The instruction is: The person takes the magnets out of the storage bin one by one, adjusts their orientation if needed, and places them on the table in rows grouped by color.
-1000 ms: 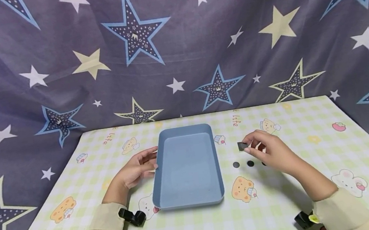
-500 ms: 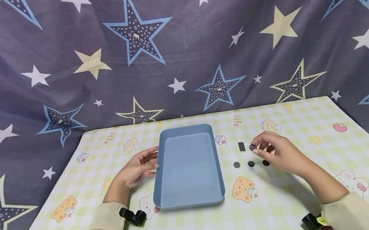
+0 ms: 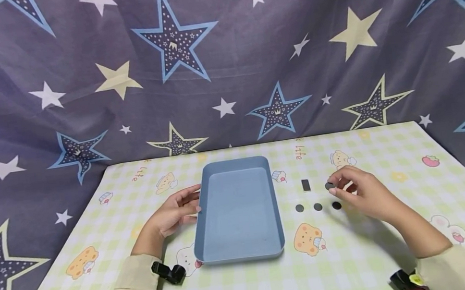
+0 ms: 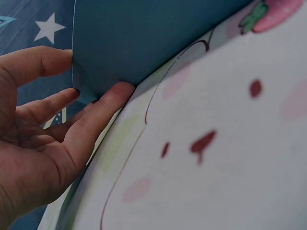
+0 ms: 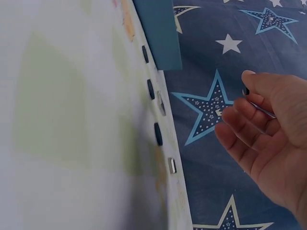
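Note:
My left hand (image 3: 178, 211) rests its fingertips against the left side of a blue-grey rectangular tray (image 3: 200, 216). In the left wrist view, the loosely bent fingers touch the tray's outer wall (image 4: 120, 43). Above the table to the right of the tray, my right hand (image 3: 364, 192) pinches a small dark round disc (image 3: 329, 185) between thumb and forefinger. Just in front of that hand, three similar discs, a left one (image 3: 299, 208), a middle one (image 3: 318, 207) and a right one (image 3: 336, 205), lie in a row. A dark rectangular piece (image 3: 305, 185) lies behind them.
In the right wrist view, a second small piece with a shiny edge (image 5: 172, 165) lies on the table, hidden by the hand in the head view. A checked cloth with cartoon prints (image 3: 276, 285) covers the table. A star-patterned curtain (image 3: 222, 59) hangs behind.
My right hand has released the dark rectangular piece onto the table, then moved right with a round disc pinched in its fingertips. The left hand and tray stay put.

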The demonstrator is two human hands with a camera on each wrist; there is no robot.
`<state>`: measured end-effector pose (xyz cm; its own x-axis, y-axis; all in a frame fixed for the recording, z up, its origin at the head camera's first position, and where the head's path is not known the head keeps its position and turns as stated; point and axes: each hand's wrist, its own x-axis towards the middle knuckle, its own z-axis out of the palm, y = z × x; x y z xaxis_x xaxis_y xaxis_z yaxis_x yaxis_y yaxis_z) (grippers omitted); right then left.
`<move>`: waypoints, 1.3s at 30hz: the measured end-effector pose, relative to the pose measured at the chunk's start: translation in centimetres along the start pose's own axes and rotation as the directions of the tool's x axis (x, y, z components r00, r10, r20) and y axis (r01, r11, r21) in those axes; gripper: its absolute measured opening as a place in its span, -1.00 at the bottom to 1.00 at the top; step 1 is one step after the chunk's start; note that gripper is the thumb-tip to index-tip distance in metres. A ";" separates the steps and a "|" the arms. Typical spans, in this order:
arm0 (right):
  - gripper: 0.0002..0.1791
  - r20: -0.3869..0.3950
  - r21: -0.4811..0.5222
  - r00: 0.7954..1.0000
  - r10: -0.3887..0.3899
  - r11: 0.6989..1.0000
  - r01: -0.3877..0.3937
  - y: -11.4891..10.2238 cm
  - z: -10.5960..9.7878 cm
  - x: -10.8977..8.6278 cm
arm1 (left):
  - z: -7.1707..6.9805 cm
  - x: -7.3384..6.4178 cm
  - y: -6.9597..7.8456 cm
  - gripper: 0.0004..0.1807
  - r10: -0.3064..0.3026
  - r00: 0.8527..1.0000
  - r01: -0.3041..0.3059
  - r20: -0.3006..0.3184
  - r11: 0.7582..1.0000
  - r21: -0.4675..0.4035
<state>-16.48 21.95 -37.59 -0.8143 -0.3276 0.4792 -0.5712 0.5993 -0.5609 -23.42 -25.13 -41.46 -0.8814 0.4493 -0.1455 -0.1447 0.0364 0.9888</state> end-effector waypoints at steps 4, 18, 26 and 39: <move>-0.83 -0.010 -0.017 1.000 0.008 1.000 -0.008 0.4 -0.2 -0.4 | 0.0 0.0 0.0 -0.19 0.000 1.000 0.000 -0.003 1.000 0.003; -0.77 -0.060 -0.035 0.998 0.029 0.999 -0.032 1.9 -1.1 -1.3 | 0.0 0.0 0.0 -0.18 0.004 1.000 -0.004 0.001 1.000 -0.003; -0.79 -0.012 -0.023 0.999 0.053 0.998 -0.053 2.4 -1.7 -1.6 | 0.0 0.0 0.0 -0.18 0.000 1.000 0.000 0.001 1.000 -0.003; -0.88 0.160 0.021 0.965 0.210 0.976 -0.216 3.8 -2.6 -2.3 | 0.0 0.1 0.0 -0.19 -0.003 1.000 0.003 -0.001 1.000 0.001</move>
<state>-16.52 26.89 -39.12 -0.9219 -0.3068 0.2367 -0.3839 0.6401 -0.6655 -23.46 -25.08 -41.49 -0.8816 0.4479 -0.1489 -0.1473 0.0386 0.9883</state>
